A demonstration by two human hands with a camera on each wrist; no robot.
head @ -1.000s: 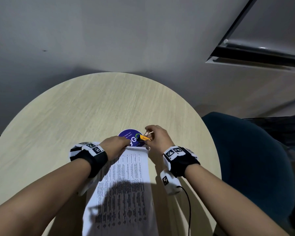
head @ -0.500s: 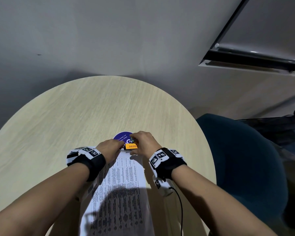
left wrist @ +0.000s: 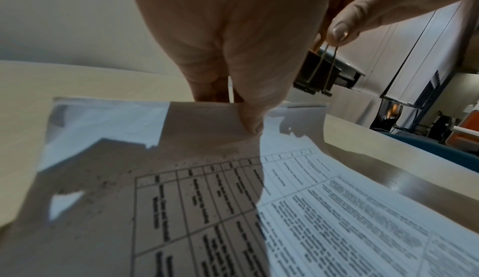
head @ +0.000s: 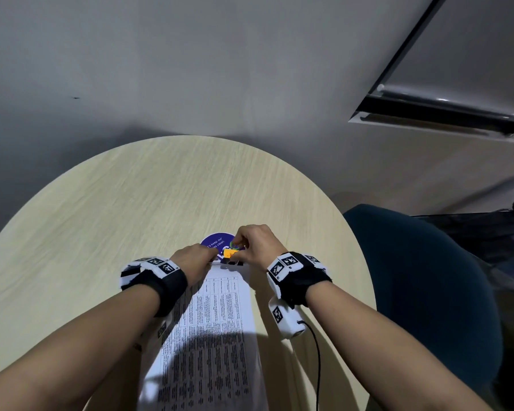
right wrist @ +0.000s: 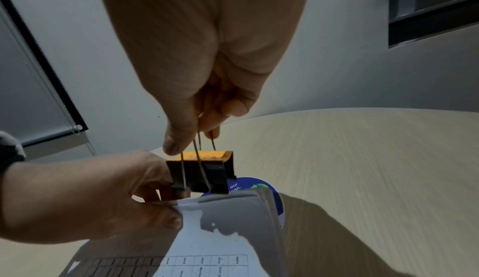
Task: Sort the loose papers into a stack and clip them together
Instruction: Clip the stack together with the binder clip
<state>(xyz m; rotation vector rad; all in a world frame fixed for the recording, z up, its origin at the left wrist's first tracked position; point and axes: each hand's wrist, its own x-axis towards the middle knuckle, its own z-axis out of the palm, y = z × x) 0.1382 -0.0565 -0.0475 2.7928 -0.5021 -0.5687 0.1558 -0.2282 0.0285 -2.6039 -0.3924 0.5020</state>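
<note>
Binder clip (right wrist: 201, 171): right hand (right wrist: 204, 72) squeezing wire handles, left hand (right wrist: 85, 197) pinching paper stack (right wrist: 228, 220); jaws needing full seating over aligned edge.

papers (head: 217, 327) on table (head: 131, 203), binder clip (head: 231, 256) at far edge

right hand (right wrist: 207, 105): pinches the wire handles of the black binder clip with orange spine (right wrist: 201, 171)
clip: at the far edge of the white printed paper stack (right wrist: 233, 220), possibly touching
left hand (right wrist: 85, 197): grips the stack's corner
round blue sticker (right wrist: 274, 193): on pale wooden table (right wrist: 362, 168)
</note>
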